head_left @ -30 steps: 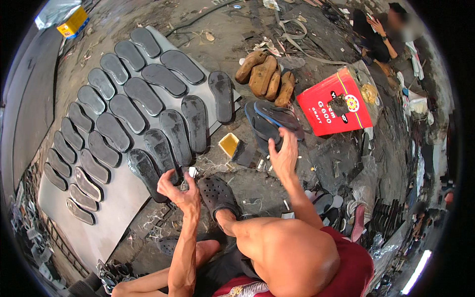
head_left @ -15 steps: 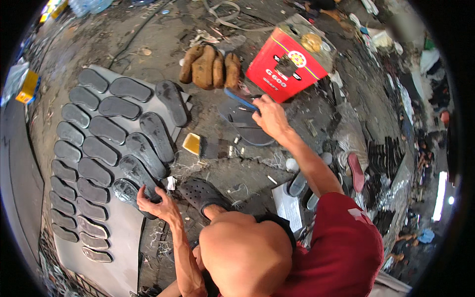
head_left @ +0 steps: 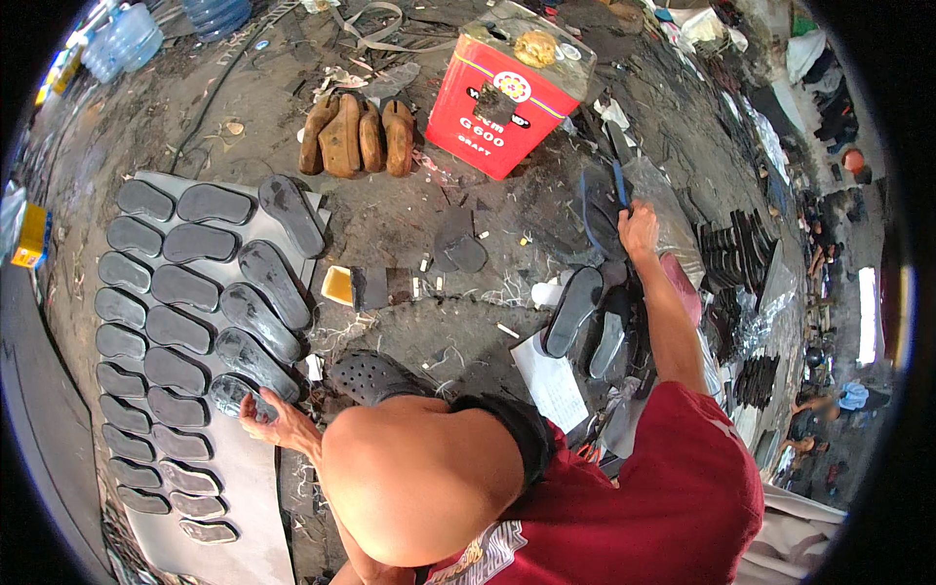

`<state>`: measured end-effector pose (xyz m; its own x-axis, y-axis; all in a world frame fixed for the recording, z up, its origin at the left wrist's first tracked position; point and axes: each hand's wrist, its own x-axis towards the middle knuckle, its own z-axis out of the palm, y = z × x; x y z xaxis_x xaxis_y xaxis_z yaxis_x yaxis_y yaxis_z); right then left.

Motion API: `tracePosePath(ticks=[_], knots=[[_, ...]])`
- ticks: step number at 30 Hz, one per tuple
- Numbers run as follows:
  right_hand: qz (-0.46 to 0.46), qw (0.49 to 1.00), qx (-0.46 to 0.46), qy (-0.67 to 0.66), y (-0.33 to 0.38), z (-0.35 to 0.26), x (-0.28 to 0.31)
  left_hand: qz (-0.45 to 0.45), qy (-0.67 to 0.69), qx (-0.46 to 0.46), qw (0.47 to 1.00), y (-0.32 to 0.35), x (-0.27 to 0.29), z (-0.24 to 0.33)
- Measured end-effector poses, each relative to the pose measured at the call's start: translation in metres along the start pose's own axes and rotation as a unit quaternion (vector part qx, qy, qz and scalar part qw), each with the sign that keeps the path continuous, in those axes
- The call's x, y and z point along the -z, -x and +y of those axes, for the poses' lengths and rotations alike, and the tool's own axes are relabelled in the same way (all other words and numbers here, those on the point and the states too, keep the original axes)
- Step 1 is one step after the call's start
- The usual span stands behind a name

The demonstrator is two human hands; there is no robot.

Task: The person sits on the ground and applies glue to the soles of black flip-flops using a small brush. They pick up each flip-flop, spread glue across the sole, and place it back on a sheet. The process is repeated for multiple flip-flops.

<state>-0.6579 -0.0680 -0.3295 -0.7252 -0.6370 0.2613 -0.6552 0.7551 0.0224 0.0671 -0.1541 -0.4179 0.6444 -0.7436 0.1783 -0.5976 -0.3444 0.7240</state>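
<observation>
My right hand [head_left: 639,230], arm stretched out to the right, is closed on a dark blue-edged sole [head_left: 597,210]. A bright blue strip runs along it beside my fingers; whether that is a second piece cannot be made out. My left hand [head_left: 280,423] is at the lower right of the rows, fingers apart, its fingertips over the end of a shiny black sole [head_left: 232,394]. Several more black soles [head_left: 185,288] lie in rows on a grey sheet [head_left: 224,507]. Just above my left hand another glossy sole [head_left: 255,361] lies at a slant.
Brown wooden shoe lasts [head_left: 341,136] stand beside a red tin [head_left: 502,107] at the back. A yellow block [head_left: 337,285] lies mid-floor. Black sandals [head_left: 572,310] and a white paper [head_left: 556,380] lie right of my knee. Stacked dark pieces [head_left: 731,249] stand farther right.
My right hand has carried the blue-edged sole from beside the red tin to the right, over the sandals' far side. My left hand stays by the glossy soles. The view has shifted.
</observation>
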Motion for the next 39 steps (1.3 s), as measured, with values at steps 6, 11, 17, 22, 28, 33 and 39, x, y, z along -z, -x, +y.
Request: tracePosePath(ticks=[6,11,17,22,28,33,39], knots=[[-0.035,0.999,0.004,-0.003,-0.008,0.059,-0.054,-0.001,0.061,0.008,0.998,-0.007,0.003,-0.004],[0.017,0.997,0.075,-0.029,0.003,0.033,-0.048,-0.019,0.085,0.012,0.996,-0.009,0.007,-0.002],[-0.057,0.971,0.166,-0.165,0.055,-0.051,-0.017,-0.024,0.124,0.015,0.992,-0.011,0.029,0.001],[-0.097,0.986,-0.078,-0.115,0.171,-0.048,-0.023,-0.072,0.172,0.015,0.982,0.014,0.062,0.032],[-0.196,0.96,-0.174,-0.097,0.257,-0.052,-0.045,-0.182,0.207,0.025,0.961,0.064,0.11,0.08],[-0.24,0.931,-0.26,-0.093,0.261,-0.038,-0.038,-0.262,0.204,0.013,0.943,0.088,0.139,0.121],[-0.163,0.957,-0.167,-0.171,0.284,-0.013,-0.023,-0.318,0.153,-0.02,0.936,0.103,0.154,0.151]])
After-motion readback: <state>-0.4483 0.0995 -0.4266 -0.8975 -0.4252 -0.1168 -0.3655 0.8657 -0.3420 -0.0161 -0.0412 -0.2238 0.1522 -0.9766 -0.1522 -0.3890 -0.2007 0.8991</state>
